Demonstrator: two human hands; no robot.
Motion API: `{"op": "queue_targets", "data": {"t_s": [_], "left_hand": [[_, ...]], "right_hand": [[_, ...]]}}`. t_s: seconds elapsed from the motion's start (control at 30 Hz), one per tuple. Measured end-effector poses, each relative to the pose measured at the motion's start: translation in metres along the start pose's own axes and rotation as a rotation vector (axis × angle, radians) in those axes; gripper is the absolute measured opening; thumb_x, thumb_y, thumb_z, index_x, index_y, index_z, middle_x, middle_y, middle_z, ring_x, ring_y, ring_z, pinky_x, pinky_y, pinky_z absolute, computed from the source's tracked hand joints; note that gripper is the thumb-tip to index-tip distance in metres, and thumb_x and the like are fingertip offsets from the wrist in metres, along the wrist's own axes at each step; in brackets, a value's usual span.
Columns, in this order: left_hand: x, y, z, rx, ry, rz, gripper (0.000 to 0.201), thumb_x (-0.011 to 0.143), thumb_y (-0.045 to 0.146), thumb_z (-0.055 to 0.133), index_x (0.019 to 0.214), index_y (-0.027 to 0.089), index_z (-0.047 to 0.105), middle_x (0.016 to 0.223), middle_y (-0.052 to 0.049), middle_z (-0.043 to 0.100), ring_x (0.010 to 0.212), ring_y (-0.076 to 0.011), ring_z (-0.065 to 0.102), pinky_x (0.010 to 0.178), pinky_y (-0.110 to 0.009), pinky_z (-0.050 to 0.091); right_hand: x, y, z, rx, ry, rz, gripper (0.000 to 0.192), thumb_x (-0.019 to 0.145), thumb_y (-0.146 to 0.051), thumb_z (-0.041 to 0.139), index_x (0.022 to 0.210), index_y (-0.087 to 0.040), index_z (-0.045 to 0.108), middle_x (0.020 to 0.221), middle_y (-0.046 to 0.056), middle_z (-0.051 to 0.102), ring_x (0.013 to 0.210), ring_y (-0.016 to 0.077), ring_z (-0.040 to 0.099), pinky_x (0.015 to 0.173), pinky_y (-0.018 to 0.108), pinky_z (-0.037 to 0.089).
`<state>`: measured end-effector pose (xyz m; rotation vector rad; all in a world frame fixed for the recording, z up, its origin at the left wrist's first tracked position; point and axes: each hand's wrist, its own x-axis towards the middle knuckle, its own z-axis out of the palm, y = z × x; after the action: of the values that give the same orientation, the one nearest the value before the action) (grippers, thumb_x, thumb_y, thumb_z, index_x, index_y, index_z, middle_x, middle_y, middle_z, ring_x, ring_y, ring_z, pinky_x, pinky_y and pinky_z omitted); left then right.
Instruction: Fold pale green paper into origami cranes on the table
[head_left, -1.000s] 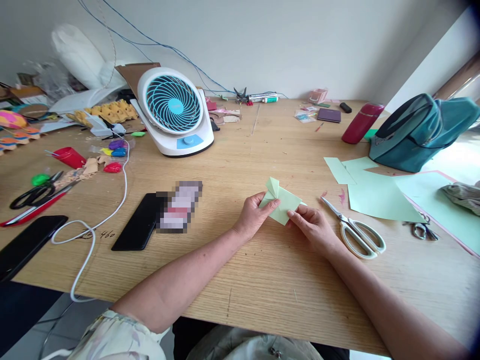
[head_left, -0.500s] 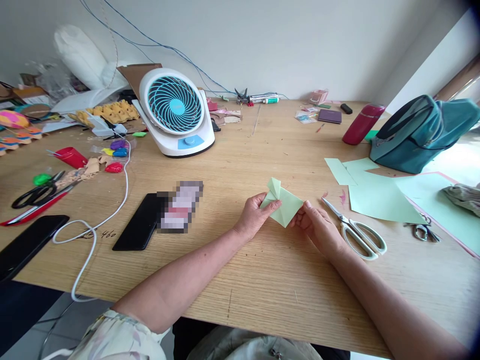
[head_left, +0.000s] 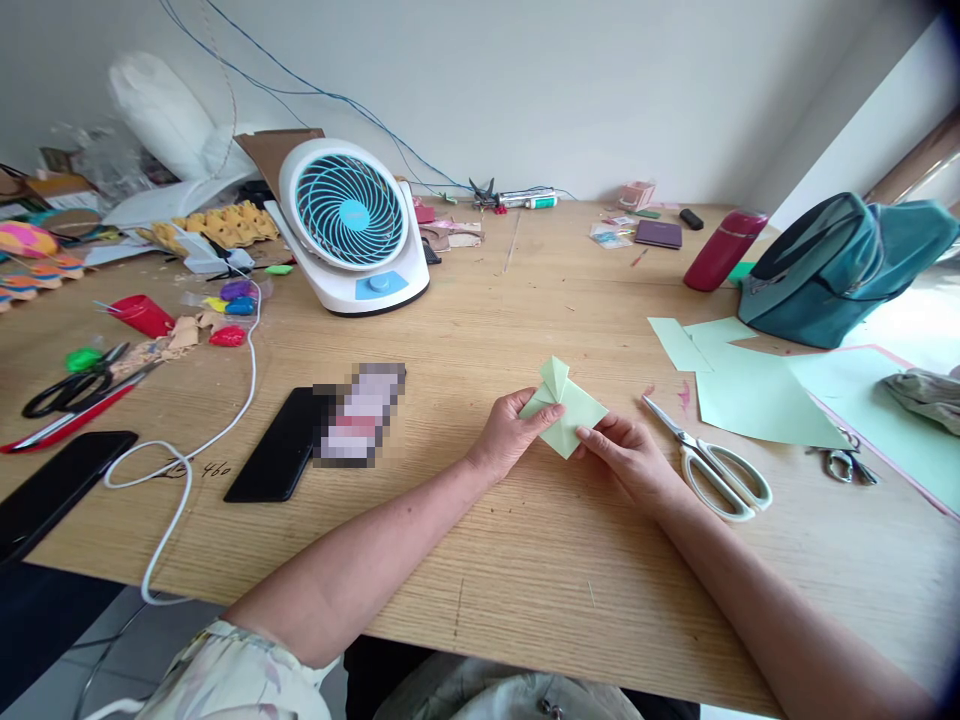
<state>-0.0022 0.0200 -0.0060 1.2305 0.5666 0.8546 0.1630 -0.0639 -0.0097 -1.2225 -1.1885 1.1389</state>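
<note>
Both hands pinch the folded paper [head_left: 571, 412]: left hand [head_left: 508, 437] on its left edge, right hand [head_left: 628, 458] at its lower corner; scissors [head_left: 712, 463] just right.

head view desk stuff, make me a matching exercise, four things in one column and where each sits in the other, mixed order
Things:
1. pale green folded paper
2. white-handled metal scissors
3. white and blue round desk fan
4. teal fabric backpack

Places:
A. far right of the wooden table, by the window side
B. pinched between the left hand and the right hand
C. far left half of the table, toward the wall
D. flat on the table just right of the right hand

Pairs: 1-B, 2-D, 3-C, 4-A
</note>
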Motion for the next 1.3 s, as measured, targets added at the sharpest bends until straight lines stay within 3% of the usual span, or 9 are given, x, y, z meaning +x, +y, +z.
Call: {"op": "queue_targets", "data": {"t_s": [0.33,0.73,1.0,1.2,1.3], "left_hand": [[0.0016,0.0005,0.0016,-0.171,-0.024,-0.052,0.036,0.07,0.043,0.082,0.086,0.014,0.068,0.082,-0.004,0.067,0.078,-0.0168,0.059,0.078,-0.03,0.044],[0.0011,0.0008,0.0017,-0.165,-0.076,-0.023,0.035,0.072,0.042,0.081,0.091,0.014,0.071,0.085,-0.005,0.068,0.084,-0.0181,0.059,0.084,-0.032,0.043],[0.0012,0.0005,0.0025,-0.227,-0.103,0.022,0.028,0.074,0.037,0.08,0.092,0.017,0.071,0.1,-0.006,0.07,0.1,-0.0209,0.06,0.095,-0.036,0.041],[0.0002,0.0013,0.0017,-0.223,-0.143,0.03,0.024,0.078,0.036,0.078,0.086,0.016,0.069,0.088,-0.004,0.066,0.075,-0.0139,0.056,0.075,-0.03,0.044],[-0.0004,0.0038,0.0024,-0.209,-0.199,0.021,0.024,0.081,0.038,0.074,0.092,0.017,0.069,0.087,-0.004,0.066,0.066,-0.0124,0.055,0.072,-0.032,0.044]], "right_hand": [[-0.0008,-0.0014,-0.0013,0.061,0.017,-0.022,0.037,0.091,-0.053,0.059,0.071,-0.022,0.065,0.07,0.002,0.063,0.069,0.0172,0.056,0.069,0.03,0.044],[0.001,0.0,0.0021,0.099,0.081,0.007,0.047,0.09,-0.064,0.051,0.068,-0.024,0.061,0.065,0.005,0.059,0.066,0.022,0.054,0.067,0.037,0.047],[-0.0009,-0.0031,0.0022,0.156,-0.012,-0.037,0.038,0.092,-0.059,0.053,0.103,-0.026,0.069,0.085,0.004,0.067,0.081,0.0231,0.061,0.071,0.035,0.047],[-0.0031,-0.0043,0.0028,0.161,-0.085,0.063,0.036,0.091,-0.06,0.054,0.105,-0.029,0.066,0.088,0.003,0.069,0.071,0.019,0.059,0.067,0.032,0.046],[-0.0036,-0.008,0.0041,0.196,-0.112,0.095,0.037,0.085,-0.06,0.065,0.103,-0.028,0.064,0.087,0.003,0.068,0.068,0.017,0.057,0.064,0.031,0.045]]}}
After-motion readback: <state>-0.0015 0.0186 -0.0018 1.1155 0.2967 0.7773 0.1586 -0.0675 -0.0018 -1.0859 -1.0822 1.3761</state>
